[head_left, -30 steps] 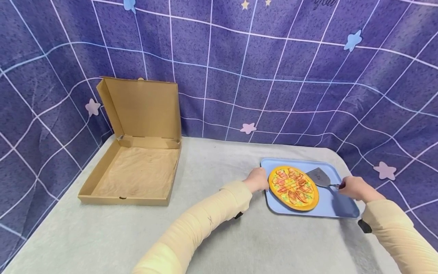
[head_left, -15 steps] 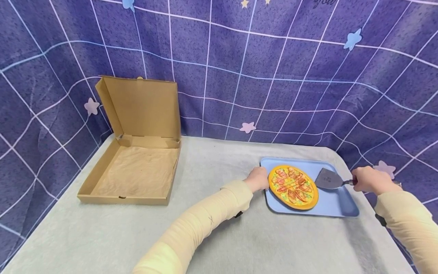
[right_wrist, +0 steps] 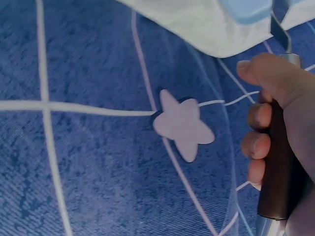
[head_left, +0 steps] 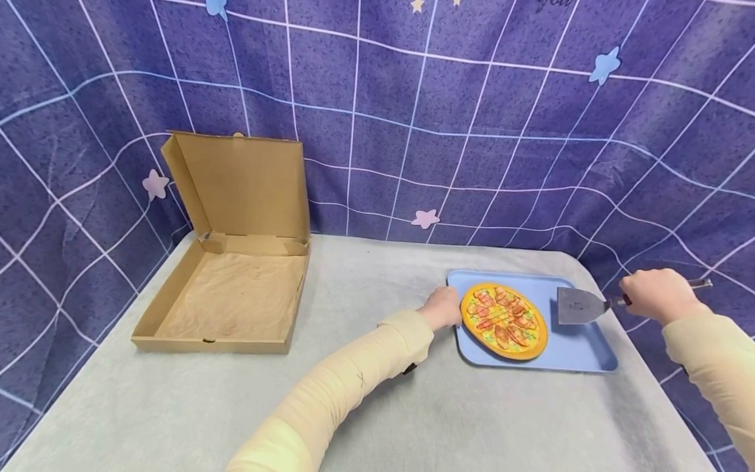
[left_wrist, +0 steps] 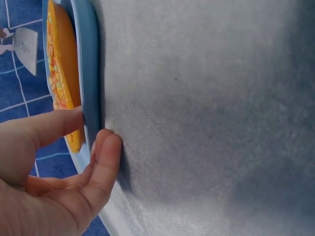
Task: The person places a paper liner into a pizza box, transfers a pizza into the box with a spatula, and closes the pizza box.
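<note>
Reference: the tray (head_left: 580,351). Pizza (head_left: 504,321) lies on the tray's left part. Left hand (head_left: 442,307) pinches the tray's left rim, thumb inside, fingers outside. Right hand (head_left: 660,294), off the tray's right edge, grasps the spatula (head_left: 579,306) by its handle (blade held over the tray's right part, apart from the pizza). Step, as judged: bracing, lining up. Next move likely needs the blade low, flat, under the crust.

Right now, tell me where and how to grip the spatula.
Take the spatula by its dark handle, likely best from the right: the handle points that way, slim enough to wrap, with the broad flat blade toward the pizza. The right hand grips it there.
</note>
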Demonstrator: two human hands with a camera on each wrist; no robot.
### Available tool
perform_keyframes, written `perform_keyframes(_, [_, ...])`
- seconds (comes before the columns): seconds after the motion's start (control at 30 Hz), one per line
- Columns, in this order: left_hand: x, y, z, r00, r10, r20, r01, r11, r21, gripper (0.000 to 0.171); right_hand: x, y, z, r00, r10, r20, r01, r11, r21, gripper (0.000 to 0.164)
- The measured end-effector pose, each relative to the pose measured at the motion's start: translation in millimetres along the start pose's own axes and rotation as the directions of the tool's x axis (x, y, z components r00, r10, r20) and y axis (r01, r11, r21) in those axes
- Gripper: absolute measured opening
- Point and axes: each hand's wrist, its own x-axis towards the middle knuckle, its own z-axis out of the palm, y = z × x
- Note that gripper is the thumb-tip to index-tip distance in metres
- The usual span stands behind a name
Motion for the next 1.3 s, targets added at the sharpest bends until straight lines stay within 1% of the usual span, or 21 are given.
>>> perform_keyframes(0.23, [0.4,-0.6,-0.2,1.0,-0.002,0.005,0.002,1.0,-0.008,0.011,-1,4,12,0.993,-0.071,-0.098,0.062,0.994,-0.087,0.031])
perform_keyframes(0.33, [0.8,-0.6,-0.7,1.0,0.005,-0.004,-0.005,1.0,0.015,0.014,-2,6,18,0.991,-0.087,-0.104,0.078,0.993,-0.09,0.031])
perform_keyframes(0.5, [2.5,-2.1,-1.1,1.0,0.013,-0.008,-0.012,0.999,0.032,0.02,0,5,25,0.989,-0.116,-0.091,0.109,0.991,-0.073,0.031])
perform_keyframes(0.63, [2.6,-3.1,0.2,1.0,0.014,-0.011,-0.014,0.999,0.03,0.024,3,1,32,0.99,-0.117,-0.076,0.112,0.992,-0.065,0.032])
perform_keyframes(0.83, [0.9,-3.5,2.1,1.0,0.021,-0.005,-0.021,1.0,0.011,0.02,4,-1,41,0.992,-0.11,-0.064,0.107,0.993,-0.039,0.033])
perform_keyframes(0.97, [0.8,-3.3,3.2,1.0,0.026,-0.014,-0.026,0.999,0.028,0.023,3,-2,49,0.991,-0.129,-0.047,0.129,0.992,0.0,0.031])
perform_keyframes(1.1, [-0.2,-3.1,2.8,0.999,0.027,-0.024,-0.026,0.999,0.042,0.025,7,-10,57,0.988,-0.148,-0.048,0.149,0.988,0.038,0.032])
perform_keyframes(1.2, [-1.2,-3.3,2.1,0.999,0.032,-0.028,-0.032,0.999,0.014,0.021,11,-16,62,0.987,-0.143,-0.078,0.148,0.987,0.056,0.033])
perform_keyframes(1.3, [-1.2,-3.9,1.6,0.999,0.039,-0.026,-0.039,0.999,-0.024,0.016,15,-19,67,0.987,-0.132,-0.089,0.139,0.988,0.07,0.033])
